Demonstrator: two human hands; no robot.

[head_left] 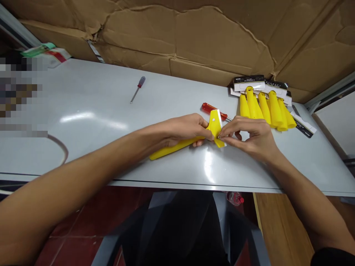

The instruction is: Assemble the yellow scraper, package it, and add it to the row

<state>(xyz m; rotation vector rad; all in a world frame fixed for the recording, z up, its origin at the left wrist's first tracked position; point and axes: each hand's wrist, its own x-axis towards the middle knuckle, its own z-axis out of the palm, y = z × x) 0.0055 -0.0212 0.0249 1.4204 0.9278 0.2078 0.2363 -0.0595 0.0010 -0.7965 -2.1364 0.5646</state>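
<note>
A yellow plastic scraper (177, 146) lies on the grey table (91, 122), its long handle pointing left and its wide head with a metal blade to the right. My left hand (185, 129) grips the scraper just behind the head. My right hand (249, 135) pinches something small, apparently a screw, at the lower edge of the scraper head with thumb and forefinger. Both hands meet at the head, near the table's middle.
Several more yellow scrapers (266, 107) lie stacked at the back right on black-and-white packaging cards (249, 83). A red-handled screwdriver (213, 109) lies just behind my hands, a small grey-handled screwdriver (138, 89) farther left. Torn cardboard (194, 40) lines the wall.
</note>
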